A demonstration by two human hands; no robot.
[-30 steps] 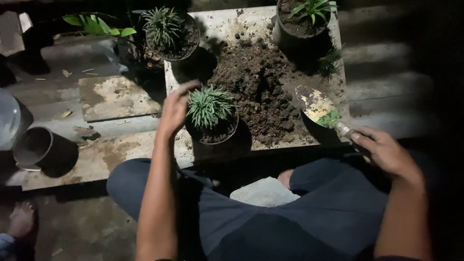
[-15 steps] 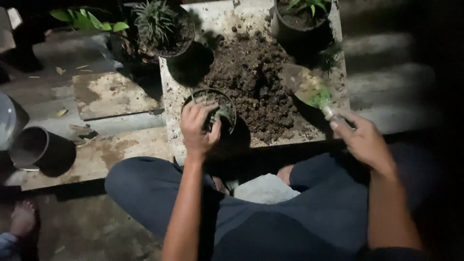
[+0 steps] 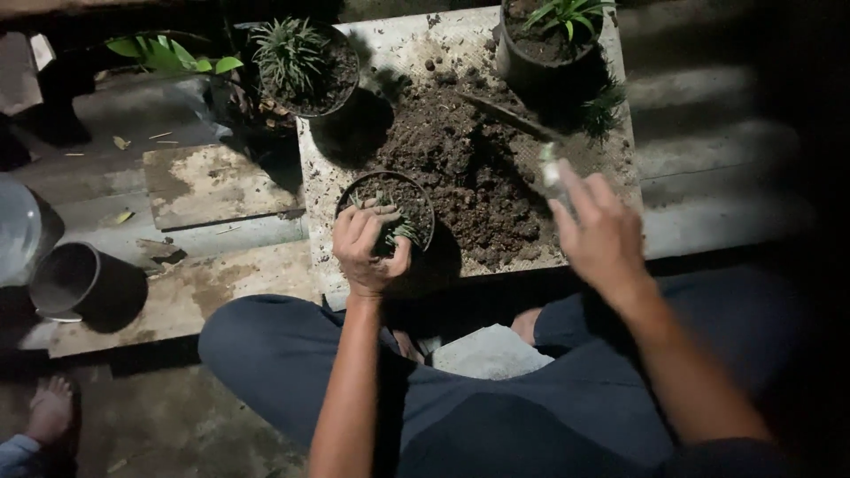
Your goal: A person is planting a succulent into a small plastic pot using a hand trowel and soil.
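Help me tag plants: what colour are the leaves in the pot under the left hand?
Green, narrow and grass-like, in the pot under the left hand; head view.
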